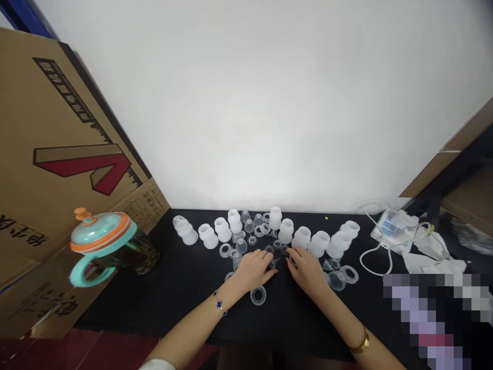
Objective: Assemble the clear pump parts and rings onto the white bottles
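Note:
My left hand (252,270) reaches palm down over small clear pieces, its fingers and thumb apart. A clear nipple-like piece (274,263) lies by its fingertips; I cannot make out any grip on it. Across from it, my right hand (306,270) rests low, fingers bent and thumb apart, beside other clear parts. A clear ring (258,295) lies flat below my left hand. Behind the hands stand several frosted white bottles without tops (286,231). Clear dome-shaped nipples (241,246) and rings (225,250) lie among them. At the far left, one bottle (185,229) has a clear top and tilts.
A jug (138,252) with a teal and orange lid and dark liquid stands left, by a large cardboard box (57,154). On the right lie a white cable (375,267), a small white box (393,226) and crumpled paper (435,262). A white wall (269,103) closes the back.

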Tool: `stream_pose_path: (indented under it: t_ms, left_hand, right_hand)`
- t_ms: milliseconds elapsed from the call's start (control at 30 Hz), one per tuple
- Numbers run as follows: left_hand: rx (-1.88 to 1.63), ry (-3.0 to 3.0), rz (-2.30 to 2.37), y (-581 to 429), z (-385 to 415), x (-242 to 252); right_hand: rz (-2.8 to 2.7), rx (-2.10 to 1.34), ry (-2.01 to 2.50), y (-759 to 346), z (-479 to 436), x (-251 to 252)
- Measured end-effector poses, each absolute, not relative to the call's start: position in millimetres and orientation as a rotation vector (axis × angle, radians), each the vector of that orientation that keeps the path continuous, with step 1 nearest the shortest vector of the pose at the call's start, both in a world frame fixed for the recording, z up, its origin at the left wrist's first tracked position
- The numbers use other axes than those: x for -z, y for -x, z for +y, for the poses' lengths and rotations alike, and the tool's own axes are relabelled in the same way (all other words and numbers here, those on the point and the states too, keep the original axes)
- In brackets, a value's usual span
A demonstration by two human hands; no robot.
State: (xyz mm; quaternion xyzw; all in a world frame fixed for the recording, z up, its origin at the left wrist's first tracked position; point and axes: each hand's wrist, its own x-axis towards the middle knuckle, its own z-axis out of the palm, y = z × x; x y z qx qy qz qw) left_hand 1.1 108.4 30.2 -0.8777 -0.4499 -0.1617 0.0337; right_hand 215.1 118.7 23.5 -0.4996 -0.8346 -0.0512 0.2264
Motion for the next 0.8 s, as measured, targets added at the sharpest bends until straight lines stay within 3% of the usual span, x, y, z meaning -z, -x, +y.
stream_pose_path:
  t_ms: [800]
  left_hand:
    - [0.403, 2.730, -1.350, -5, 105, -37]
  right_hand:
    - [-2.456, 0.023, 1.320, -207, 113, -19]
